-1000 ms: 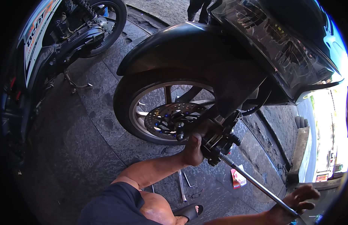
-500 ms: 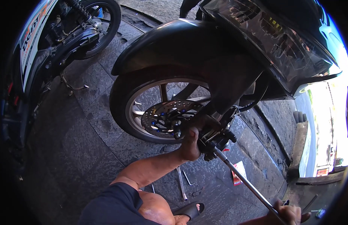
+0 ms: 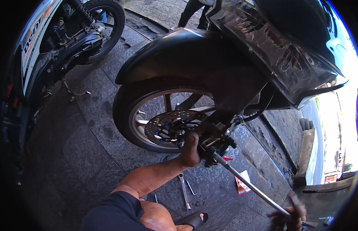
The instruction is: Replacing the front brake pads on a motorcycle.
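My left hand (image 3: 191, 150) is closed around a dark brake caliper (image 3: 224, 143) beside the front wheel of a motorcycle, thumb uppermost. A long metal T-handle wrench (image 3: 253, 187) has its far end at the caliper and slants down to the right. My right hand (image 3: 296, 214) is at the near end of the wrench, around its crossbar; some fingers stick up and are blurred by motion. The perforated brake disc (image 3: 155, 125) sits on the wheel just left of the caliper. Part of the caliper is hidden by my left hand.
A combination wrench (image 3: 184, 192) and a hex key (image 3: 191, 187) lie on the tiled floor below my left forearm. A red and white packet (image 3: 241, 184) lies under the T-handle wrench. Another motorcycle (image 3: 77, 44) stands at the left. A person's legs (image 3: 189, 14) show behind the fender (image 3: 167, 54).
My left hand and the caliper appear slightly further left. My right hand has shifted its fingers on the T-handle's end, and the crossbar has turned. More of the person's legs shows.
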Demonstrator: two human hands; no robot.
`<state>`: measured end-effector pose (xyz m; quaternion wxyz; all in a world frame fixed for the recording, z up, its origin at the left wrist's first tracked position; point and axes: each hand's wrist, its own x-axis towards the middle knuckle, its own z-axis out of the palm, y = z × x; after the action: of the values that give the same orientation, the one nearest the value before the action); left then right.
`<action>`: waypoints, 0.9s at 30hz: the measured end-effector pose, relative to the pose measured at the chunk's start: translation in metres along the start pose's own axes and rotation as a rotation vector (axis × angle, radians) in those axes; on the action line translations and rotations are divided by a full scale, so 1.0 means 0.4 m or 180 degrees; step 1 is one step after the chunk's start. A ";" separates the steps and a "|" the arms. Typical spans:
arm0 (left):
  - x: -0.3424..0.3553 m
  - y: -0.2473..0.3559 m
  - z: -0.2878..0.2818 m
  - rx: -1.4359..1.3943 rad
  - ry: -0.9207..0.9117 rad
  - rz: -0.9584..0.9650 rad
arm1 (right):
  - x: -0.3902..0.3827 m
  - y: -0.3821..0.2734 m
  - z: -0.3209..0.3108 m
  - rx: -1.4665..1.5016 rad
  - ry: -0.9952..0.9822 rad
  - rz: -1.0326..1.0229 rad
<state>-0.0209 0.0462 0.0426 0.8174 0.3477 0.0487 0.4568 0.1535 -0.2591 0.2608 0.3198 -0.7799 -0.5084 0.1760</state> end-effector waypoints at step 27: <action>0.002 -0.088 0.030 -0.0217 -0.0358 0.0144 | 0.078 -0.075 0.071 0.4012 -0.0582 -0.1747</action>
<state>0.0096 0.0285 0.0302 0.8196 0.3458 -0.0208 0.4564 0.1295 -0.2134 0.2619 0.7006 -0.2705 -0.5131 0.4155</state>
